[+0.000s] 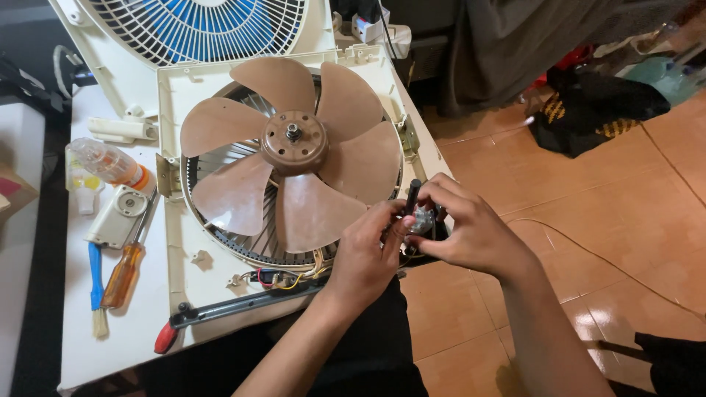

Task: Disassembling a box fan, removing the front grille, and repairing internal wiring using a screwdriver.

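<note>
White worktable [132, 345] beside an orange tiled floor [603, 220]. On it lies an opened cream box-fan housing [184, 257] with its brown five-blade propeller [294, 147] facing up; a grille with blue blades [198, 22] leans behind. Left hand [364, 254] and right hand [467, 228] meet at the housing's lower right corner, both pinched closed around a small grey metal part [423, 219]; a black tool shaft [413, 195] stands between the fingers, which hand grips it unclear. Left of housing: orange-handled screwdriver [123, 272], blue brush [95, 283], clear plastic bottle [107, 163]. Red-handled tool [220, 312] along the front edge.
</note>
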